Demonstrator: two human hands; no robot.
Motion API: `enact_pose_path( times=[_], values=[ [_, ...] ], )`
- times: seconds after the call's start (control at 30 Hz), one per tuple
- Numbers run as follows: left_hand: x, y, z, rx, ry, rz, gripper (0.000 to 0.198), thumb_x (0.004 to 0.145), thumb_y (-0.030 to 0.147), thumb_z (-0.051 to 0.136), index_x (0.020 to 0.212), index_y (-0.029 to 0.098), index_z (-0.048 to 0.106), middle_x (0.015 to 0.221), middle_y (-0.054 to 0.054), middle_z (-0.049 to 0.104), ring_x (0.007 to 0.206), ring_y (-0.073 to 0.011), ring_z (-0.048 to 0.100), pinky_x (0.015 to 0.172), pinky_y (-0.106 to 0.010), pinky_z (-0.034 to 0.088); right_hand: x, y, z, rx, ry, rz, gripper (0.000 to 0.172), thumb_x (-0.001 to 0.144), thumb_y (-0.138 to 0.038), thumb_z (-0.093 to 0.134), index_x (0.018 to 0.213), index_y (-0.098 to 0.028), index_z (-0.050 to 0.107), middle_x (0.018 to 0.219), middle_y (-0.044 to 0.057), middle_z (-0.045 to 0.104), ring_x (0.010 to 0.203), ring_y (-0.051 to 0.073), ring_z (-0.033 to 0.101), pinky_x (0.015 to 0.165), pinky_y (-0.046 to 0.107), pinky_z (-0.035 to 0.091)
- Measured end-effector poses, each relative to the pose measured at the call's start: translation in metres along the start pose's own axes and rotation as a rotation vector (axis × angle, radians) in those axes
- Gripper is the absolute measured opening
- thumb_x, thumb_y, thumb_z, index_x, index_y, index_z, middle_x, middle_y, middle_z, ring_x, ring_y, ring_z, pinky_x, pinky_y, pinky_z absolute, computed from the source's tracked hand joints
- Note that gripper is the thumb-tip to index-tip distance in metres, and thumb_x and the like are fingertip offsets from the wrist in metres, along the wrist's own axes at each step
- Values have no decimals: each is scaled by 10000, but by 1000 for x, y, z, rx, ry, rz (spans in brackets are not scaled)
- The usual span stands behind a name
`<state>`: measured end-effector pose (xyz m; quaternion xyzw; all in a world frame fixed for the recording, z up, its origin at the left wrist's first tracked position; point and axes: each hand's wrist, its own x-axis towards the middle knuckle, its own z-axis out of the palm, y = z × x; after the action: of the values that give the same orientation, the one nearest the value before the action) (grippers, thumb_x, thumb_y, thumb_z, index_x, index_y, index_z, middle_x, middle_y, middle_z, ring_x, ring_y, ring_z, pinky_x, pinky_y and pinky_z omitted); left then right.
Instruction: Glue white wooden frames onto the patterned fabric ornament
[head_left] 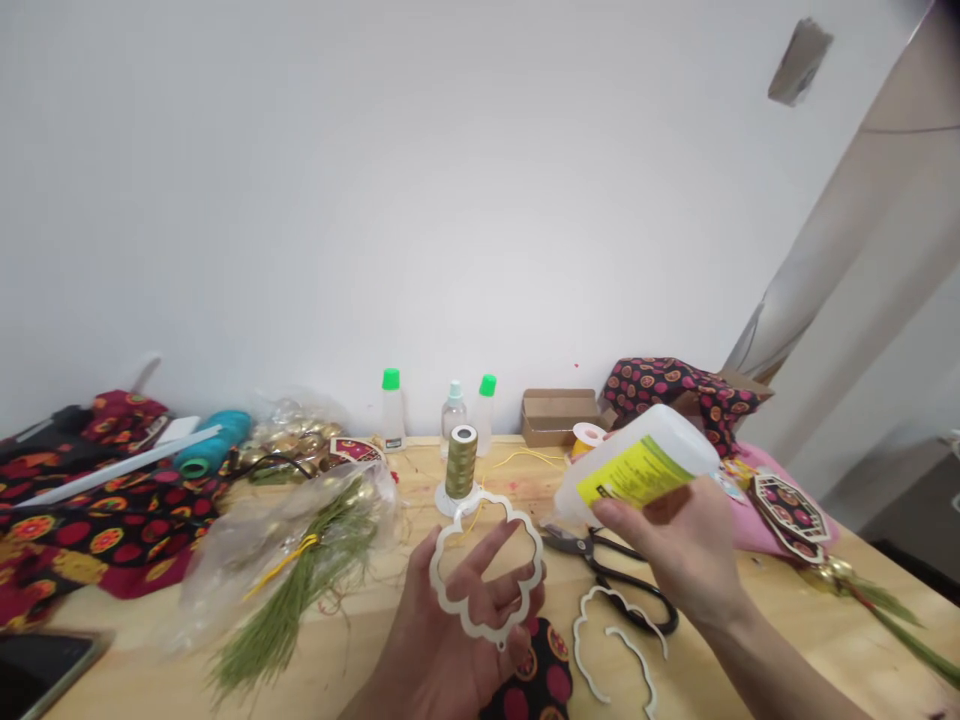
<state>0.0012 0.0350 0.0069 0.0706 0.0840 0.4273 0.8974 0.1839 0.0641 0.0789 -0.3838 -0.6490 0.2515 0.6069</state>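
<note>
A white scalloped ring frame (pixel 442 590) rests against the fingers of my left hand (pixel 450 640), which holds it up over the table. My right hand (pixel 690 550) is wrapped round a translucent white plastic bottle (pixel 637 470) with a yellow label. The bottle is tilted, its lower end towards the frame, and the two are apart. Beneath my left hand lies a piece of dark patterned fabric (pixel 551 665). Between my hands, broken or cut scalloped strips (pixel 581 640) lie beside black-handled scissors (pixel 630 580).
A spool of olive thread (pixel 461 465) stands behind the frame. Small bottles (pixel 392 410) and a cardboard box (pixel 559 415) line the wall. On the left are a green tassel bundle (pixel 292 600), patterned cloth (pixel 90 530) and a phone (pixel 45 670). A finished-looking patterned ornament (pixel 791 510) lies right.
</note>
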Motion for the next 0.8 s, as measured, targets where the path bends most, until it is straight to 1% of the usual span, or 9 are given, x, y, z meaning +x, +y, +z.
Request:
enact_pose_path(
  times=[0.1,0.23,0.4,0.53,0.6,0.7,0.8],
  values=[
    [0,-1,2,10,-2,4,590,704,529,571,1171,176,492,926,-133,628,847,-223,618,622,-241,452,-4,-7,4,-110,-8,-106,245,610,-332,728,770,-176,626,703,59,705,615,214,657,575,322,555],
    [0,-2,2,9,8,16,614,714,535,560,1198,169,466,903,-127,631,843,-222,622,624,-239,459,-5,-9,5,-203,-32,-188,203,632,-334,715,745,-184,635,678,44,702,593,198,650,562,300,547],
    [0,-1,1,11,0,19,639,717,532,560,1230,173,434,933,-133,618,842,-218,620,625,-241,465,-6,-6,4,-248,-62,-216,213,645,-330,709,784,-181,647,705,47,701,608,199,647,572,308,541],
    [1,0,0,8,-12,28,667,712,516,576,1255,169,405,942,-137,610,849,-221,618,635,-245,468,-9,-3,4,-233,-91,-226,216,643,-329,711,777,-175,640,686,49,695,589,199,644,545,302,540],
    [2,0,0,5,-12,27,684,708,519,578,1264,167,391,942,-140,605,840,-221,619,639,-251,471,-11,-2,3,-252,-76,-251,238,626,-342,724,776,-179,637,680,47,695,596,204,647,565,307,543],
    [2,0,0,9,-15,19,686,714,513,573,1273,167,377,949,-142,597,833,-214,618,642,-250,470,-13,1,1,-304,-70,-293,219,635,-354,719,771,-197,650,682,41,701,616,209,652,605,316,538],
    [2,0,-1,14,-21,23,662,723,510,561,1264,169,388,947,-138,597,838,-210,616,641,-247,468,-14,2,0,-294,-81,-300,197,635,-347,721,764,-210,664,678,34,701,623,210,651,615,318,535]
  ],
)
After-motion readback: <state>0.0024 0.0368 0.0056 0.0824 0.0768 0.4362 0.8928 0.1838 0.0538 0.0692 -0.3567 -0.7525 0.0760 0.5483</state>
